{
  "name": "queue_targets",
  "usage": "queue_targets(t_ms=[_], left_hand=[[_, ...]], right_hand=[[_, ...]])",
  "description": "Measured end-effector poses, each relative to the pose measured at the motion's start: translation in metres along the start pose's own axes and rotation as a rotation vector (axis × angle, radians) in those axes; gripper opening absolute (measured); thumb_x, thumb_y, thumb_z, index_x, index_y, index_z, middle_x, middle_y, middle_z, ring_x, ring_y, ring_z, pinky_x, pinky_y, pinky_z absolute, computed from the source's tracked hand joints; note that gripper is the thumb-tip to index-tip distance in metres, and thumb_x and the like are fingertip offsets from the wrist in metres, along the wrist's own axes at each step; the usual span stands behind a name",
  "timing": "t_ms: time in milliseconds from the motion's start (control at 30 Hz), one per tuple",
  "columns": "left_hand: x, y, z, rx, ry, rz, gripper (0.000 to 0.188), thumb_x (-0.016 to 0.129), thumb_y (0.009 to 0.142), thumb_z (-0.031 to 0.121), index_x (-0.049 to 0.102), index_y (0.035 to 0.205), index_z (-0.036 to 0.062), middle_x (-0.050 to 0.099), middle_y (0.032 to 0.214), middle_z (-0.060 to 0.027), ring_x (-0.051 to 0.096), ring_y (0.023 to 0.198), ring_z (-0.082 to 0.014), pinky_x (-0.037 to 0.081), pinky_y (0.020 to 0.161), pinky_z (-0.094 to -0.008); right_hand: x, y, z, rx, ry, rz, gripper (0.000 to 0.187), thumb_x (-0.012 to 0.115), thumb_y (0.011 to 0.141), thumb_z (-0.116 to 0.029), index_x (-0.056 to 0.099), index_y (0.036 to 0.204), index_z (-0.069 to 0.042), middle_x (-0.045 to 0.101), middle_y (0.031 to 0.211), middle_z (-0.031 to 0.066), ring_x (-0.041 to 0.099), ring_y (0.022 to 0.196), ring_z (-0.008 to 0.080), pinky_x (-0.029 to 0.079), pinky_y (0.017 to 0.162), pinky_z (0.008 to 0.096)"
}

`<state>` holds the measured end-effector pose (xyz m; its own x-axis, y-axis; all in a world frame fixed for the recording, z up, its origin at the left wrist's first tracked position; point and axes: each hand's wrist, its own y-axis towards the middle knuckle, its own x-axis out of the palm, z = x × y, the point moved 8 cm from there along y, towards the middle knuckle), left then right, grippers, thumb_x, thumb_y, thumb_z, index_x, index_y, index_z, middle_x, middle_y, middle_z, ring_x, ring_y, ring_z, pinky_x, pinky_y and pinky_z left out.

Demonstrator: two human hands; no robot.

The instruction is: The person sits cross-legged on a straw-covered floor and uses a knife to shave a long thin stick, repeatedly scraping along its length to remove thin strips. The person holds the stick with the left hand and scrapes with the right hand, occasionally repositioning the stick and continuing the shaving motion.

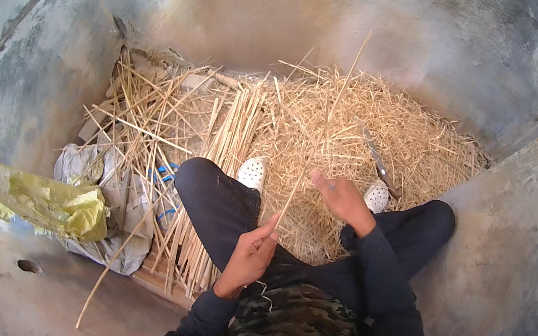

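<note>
My left hand (250,256) is closed around the lower end of a long, thin, straw-coloured stalk (296,188). The stalk rises away from me, slanting a little to the right over the heap of shavings. To its right, my right hand (343,199) is held with fingers stretched toward the stalk and apart from it, nothing visible in them. Beyond that hand a knife (378,161) with a brown handle lies on the pale, curly straw-like shavings (411,124). A bundle of straight stalks (234,123) lies to the left of my feet.
Loose stalks (159,100) are scattered crosswise at the far left. A yellow-green sack (70,206) and grey-white sheeting (125,243) lie nearer on the left. My white clogs (252,172) rest amid the shavings. Rough grey walls (294,16) enclose the space.
</note>
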<state>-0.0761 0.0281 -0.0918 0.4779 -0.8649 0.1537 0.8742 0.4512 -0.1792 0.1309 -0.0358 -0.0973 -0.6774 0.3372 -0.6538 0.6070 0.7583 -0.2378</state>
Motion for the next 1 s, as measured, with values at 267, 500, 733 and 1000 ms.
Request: queue_targets(t_ms=[267, 500, 733, 1000], left_hand=[[0.023, -0.009, 0.02, 0.036, 0.228, -0.105, 0.044, 0.046, 0.099, 0.007, 0.037, 0.141, -0.0034, 0.041, 0.076, 0.0067, 0.033, 0.065, -0.0009, 0.03, 0.055, -0.0164], [0.022, -0.017, 0.026, 0.01, 0.284, -0.145, 0.044, 0.045, 0.098, 0.006, 0.038, 0.14, -0.0025, 0.042, 0.077, 0.0071, 0.033, 0.067, -0.0013, 0.03, 0.056, -0.0163], [0.024, -0.022, 0.031, -0.083, 0.246, -0.176, 0.043, 0.044, 0.098, 0.005, 0.038, 0.14, -0.0025, 0.037, 0.072, 0.008, 0.031, 0.065, -0.0019, 0.028, 0.054, -0.0172], [0.026, -0.007, 0.013, 0.01, 0.241, -0.186, 0.044, 0.047, 0.097, 0.006, 0.041, 0.141, 0.0032, 0.038, 0.066, 0.0106, 0.03, 0.057, 0.0, 0.027, 0.05, -0.0165]], right_hand=[[-0.028, -0.026, -0.019, -0.132, -0.431, 0.163, 0.077, 0.044, 0.083, -0.073, 0.06, 0.055, -0.002, 0.054, 0.051, 0.0193, 0.06, 0.053, 0.0367, 0.046, 0.052, 0.0459], [-0.009, -0.047, -0.029, -0.295, -0.434, 0.135, 0.081, 0.041, 0.084, -0.074, 0.063, 0.06, 0.0, 0.056, 0.053, 0.0217, 0.06, 0.052, 0.0372, 0.046, 0.052, 0.0482], [-0.018, -0.042, -0.013, -0.197, -0.429, 0.187, 0.07, 0.045, 0.084, -0.069, 0.065, 0.065, -0.004, 0.058, 0.057, 0.0204, 0.06, 0.059, 0.0404, 0.046, 0.056, 0.0487], [-0.086, 0.023, 0.057, 0.082, -0.517, 0.276, 0.088, 0.034, 0.082, -0.08, 0.066, 0.076, 0.002, 0.061, 0.065, 0.0218, 0.064, 0.066, 0.0355, 0.049, 0.062, 0.0467]])
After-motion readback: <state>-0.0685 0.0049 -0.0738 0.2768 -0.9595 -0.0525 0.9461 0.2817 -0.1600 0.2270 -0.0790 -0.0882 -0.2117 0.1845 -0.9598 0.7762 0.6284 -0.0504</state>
